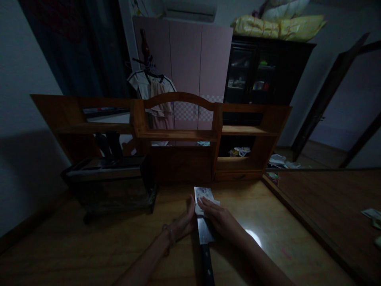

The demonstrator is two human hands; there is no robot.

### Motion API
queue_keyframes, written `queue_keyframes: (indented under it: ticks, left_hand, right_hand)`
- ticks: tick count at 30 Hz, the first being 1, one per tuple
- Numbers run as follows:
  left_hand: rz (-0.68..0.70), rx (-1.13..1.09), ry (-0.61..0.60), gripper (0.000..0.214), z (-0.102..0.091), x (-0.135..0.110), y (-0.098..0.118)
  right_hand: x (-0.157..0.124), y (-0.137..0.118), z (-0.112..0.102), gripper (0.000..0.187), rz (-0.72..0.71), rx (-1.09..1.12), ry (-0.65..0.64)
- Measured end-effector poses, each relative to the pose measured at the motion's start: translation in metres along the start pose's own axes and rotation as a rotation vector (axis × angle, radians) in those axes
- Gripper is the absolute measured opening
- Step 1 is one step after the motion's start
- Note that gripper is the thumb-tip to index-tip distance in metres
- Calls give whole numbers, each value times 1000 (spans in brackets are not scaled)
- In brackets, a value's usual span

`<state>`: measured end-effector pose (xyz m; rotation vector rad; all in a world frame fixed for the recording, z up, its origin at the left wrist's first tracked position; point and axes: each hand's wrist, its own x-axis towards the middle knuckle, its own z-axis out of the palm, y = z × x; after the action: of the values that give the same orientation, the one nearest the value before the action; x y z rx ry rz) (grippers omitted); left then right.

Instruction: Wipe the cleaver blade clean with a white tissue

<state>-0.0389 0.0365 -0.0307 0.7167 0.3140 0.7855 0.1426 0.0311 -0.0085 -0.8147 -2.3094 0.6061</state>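
Note:
A cleaver (204, 232) with a wide metal blade and a black riveted handle lies lengthwise in front of me, its handle toward me. My left hand (187, 220) grips the blade's left edge; its fingers are partly hidden under the blade. Over the upper part of the blade, my right hand (216, 214) presses a crumpled white tissue (200, 208) against the metal, fingers together. Some of the tissue sticks out beyond the fingers on both sides.
A dark knife block (110, 190) with black-handled knives stands to the left on the wooden table (244, 266). Along the back edge runs a wooden shelf unit (178, 137). A raised wooden edge (297, 214) borders the table on the right.

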Motion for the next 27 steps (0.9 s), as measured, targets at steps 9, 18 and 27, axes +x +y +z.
queue_keyframes:
  ticks: [9, 18, 27]
  left_hand:
    - [61, 11, 15, 78, 0, 5, -2]
    - [3, 36, 69, 82, 0, 1, -1]
    - [-47, 20, 70, 81, 0, -2, -1]
  right_hand:
    - [-4, 13, -4, 48, 103, -11, 121]
    - [-1, 3, -1, 48, -8, 98, -28]
    - [-1, -9, -8, 31, 160, 564, -77]
